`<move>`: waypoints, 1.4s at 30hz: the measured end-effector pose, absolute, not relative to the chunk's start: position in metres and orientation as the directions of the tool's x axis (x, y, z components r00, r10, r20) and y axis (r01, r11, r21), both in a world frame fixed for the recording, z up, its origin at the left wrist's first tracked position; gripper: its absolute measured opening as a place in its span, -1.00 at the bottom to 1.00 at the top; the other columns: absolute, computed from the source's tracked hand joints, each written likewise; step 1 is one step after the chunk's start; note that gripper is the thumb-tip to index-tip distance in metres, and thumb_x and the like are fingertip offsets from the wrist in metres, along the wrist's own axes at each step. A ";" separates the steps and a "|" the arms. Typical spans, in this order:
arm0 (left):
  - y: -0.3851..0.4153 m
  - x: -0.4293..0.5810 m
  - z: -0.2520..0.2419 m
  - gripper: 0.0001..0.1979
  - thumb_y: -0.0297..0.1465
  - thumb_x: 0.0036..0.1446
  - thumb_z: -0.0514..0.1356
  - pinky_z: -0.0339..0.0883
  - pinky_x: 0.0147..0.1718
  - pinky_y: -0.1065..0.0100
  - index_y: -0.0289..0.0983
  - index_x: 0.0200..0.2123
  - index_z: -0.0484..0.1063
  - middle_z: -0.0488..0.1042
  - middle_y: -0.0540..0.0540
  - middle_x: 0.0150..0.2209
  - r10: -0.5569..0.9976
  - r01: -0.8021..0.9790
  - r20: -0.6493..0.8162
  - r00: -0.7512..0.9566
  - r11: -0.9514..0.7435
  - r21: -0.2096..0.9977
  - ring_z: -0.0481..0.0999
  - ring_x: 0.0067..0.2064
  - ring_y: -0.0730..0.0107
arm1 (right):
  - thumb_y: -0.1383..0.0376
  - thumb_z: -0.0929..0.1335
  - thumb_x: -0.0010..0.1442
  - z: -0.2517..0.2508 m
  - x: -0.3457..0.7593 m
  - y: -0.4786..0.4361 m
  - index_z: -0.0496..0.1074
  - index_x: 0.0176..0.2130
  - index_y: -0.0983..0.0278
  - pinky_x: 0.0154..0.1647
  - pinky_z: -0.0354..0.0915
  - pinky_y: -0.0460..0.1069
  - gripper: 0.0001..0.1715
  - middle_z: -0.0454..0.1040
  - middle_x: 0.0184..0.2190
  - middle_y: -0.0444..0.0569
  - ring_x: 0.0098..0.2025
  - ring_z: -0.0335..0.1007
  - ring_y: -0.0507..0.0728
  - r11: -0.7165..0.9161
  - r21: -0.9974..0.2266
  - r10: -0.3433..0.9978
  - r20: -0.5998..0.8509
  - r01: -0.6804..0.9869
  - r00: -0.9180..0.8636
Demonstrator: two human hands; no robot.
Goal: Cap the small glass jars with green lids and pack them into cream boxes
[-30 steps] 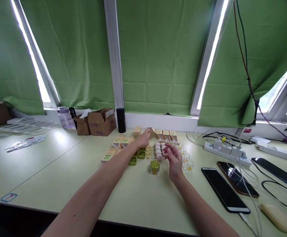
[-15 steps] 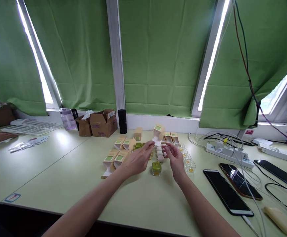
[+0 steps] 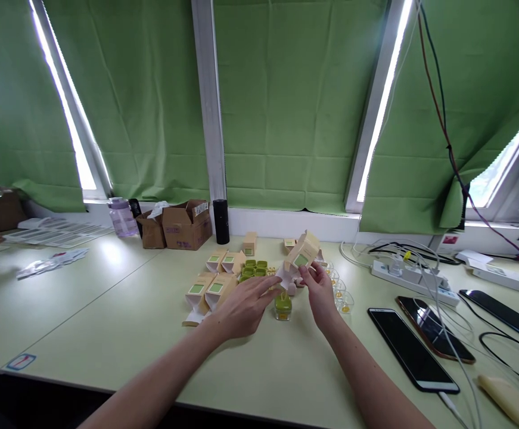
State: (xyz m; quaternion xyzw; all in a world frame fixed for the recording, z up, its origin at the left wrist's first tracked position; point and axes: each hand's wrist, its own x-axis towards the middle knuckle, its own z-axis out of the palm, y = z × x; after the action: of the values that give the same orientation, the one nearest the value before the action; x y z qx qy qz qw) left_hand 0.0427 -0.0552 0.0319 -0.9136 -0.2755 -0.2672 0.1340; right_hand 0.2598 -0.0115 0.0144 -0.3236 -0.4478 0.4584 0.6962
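Grip of right hand (image 3: 320, 290) narrow, holding tan carton (image 3: 306, 247) by its lower right side. Carton tilted, raised over surface (image 3: 120, 333), white flap (image 3: 287, 276) at its lower left. Left hand (image 3: 246, 305) palm down, fingertips at that flap; can't tell if its grip pinches it. Green-lidded clear jar (image 3: 283, 308) upright on surface between the hands, nearer the person than the carton. Green square lids (image 3: 254, 268) grouped beyond left hand. More tan cartons (image 3: 196, 292) lie left of them. Clear cups (image 3: 344, 302) lined up just beyond right hand, white smartphone (image 3: 409, 345) farther right.
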 end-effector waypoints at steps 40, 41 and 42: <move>-0.020 0.061 0.006 -0.65 -0.56 0.25 0.21 0.44 0.09 -0.04 -0.06 0.01 0.32 0.35 -0.22 0.16 0.225 0.652 0.927 0.300 -0.757 -0.028 0.42 0.16 0.07 | 0.34 0.30 0.38 -0.006 0.278 -0.019 0.24 0.29 0.11 0.22 0.36 0.38 -0.47 0.40 0.18 0.16 0.26 0.34 0.37 0.837 -0.270 0.356 0.929 0.476 -0.099; -0.020 0.061 0.005 -0.65 -0.56 0.25 0.20 0.44 0.08 -0.04 -0.06 0.02 0.32 0.35 -0.22 0.16 0.223 0.655 0.926 0.304 -0.755 -0.033 0.42 0.16 0.07 | 0.34 0.30 0.38 -0.006 0.278 -0.020 0.24 0.29 0.11 0.22 0.36 0.38 -0.47 0.41 0.18 0.16 0.26 0.34 0.37 0.838 -0.267 0.354 0.930 0.476 -0.102; -0.019 0.061 0.005 -0.64 -0.56 0.25 0.19 0.44 0.08 -0.04 -0.06 0.02 0.32 0.34 -0.22 0.16 0.218 0.657 0.926 0.307 -0.753 -0.041 0.42 0.16 0.07 | 0.34 0.30 0.37 -0.006 0.278 -0.021 0.23 0.29 0.11 0.23 0.36 0.38 -0.46 0.41 0.18 0.16 0.26 0.35 0.37 0.839 -0.266 0.354 0.929 0.474 -0.104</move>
State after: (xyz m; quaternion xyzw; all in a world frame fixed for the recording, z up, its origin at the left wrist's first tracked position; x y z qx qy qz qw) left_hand 0.0609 -0.0195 0.0046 -0.7802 -0.2805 -0.5173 0.2121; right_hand 0.2783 -0.0214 -0.0059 -0.2792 -0.7414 -0.0494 0.6083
